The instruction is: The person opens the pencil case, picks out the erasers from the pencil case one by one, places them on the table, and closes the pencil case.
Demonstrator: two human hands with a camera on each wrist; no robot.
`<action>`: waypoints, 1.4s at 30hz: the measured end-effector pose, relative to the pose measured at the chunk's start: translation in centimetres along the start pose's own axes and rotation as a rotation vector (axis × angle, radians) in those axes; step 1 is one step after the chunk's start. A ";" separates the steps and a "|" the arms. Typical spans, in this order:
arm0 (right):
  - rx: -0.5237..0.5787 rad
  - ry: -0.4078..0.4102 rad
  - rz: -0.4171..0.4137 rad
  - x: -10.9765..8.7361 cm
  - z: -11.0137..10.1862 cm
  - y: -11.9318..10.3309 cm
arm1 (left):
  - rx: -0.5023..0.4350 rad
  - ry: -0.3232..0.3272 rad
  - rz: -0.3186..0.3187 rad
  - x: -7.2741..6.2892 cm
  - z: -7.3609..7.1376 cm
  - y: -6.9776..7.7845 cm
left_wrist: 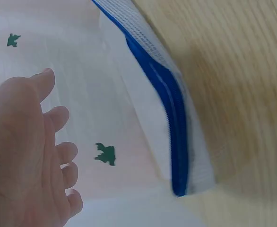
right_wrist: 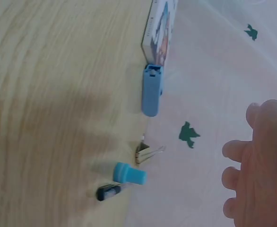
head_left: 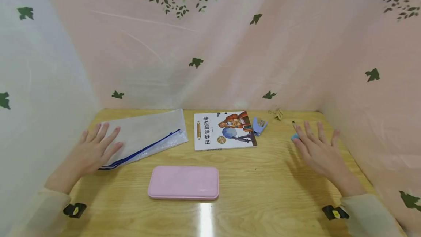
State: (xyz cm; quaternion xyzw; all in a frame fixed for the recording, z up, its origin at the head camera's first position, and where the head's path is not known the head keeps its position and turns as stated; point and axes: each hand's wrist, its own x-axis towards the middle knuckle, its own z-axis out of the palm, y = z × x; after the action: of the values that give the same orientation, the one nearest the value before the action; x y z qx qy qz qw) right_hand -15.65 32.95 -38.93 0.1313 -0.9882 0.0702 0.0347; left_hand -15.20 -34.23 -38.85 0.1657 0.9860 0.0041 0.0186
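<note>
soft shadows, slight blur; table (head_left: 263,193) glare

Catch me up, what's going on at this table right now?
Nothing is gripped at this moment. The person's left hand is open, fingers spread, by the blue-zipped pouch. The right hand is also open, near a small light-blue item and a dark-ended pen-like item. The pink case lies shut toward the near side of the table. Farther back are a book, a blue stapler at its right edge, and a gold binder clip.
</note>
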 end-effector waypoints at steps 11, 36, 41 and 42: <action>-0.112 0.048 -0.106 -0.2 -4.5 -3.6 | 0.080 0.060 0.068 -1.6 -5.9 3.1; 0.547 -0.178 -0.463 0.0 5.1 -19.3 | -0.193 0.170 0.491 -0.6 4.2 12.4; 0.505 -0.281 -0.481 0.4 7.1 -20.5 | -0.254 0.159 0.496 -0.4 5.6 12.5; 0.487 -0.281 -0.485 0.5 7.4 -20.7 | -0.250 0.170 0.499 -0.5 5.9 12.5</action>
State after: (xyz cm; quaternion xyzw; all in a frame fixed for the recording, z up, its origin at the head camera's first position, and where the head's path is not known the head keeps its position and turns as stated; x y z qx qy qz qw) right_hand -10.98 11.93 -43.53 0.3745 -0.8778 0.2745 -0.1181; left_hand -10.47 -22.57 -44.52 0.3986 0.9046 0.1440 -0.0452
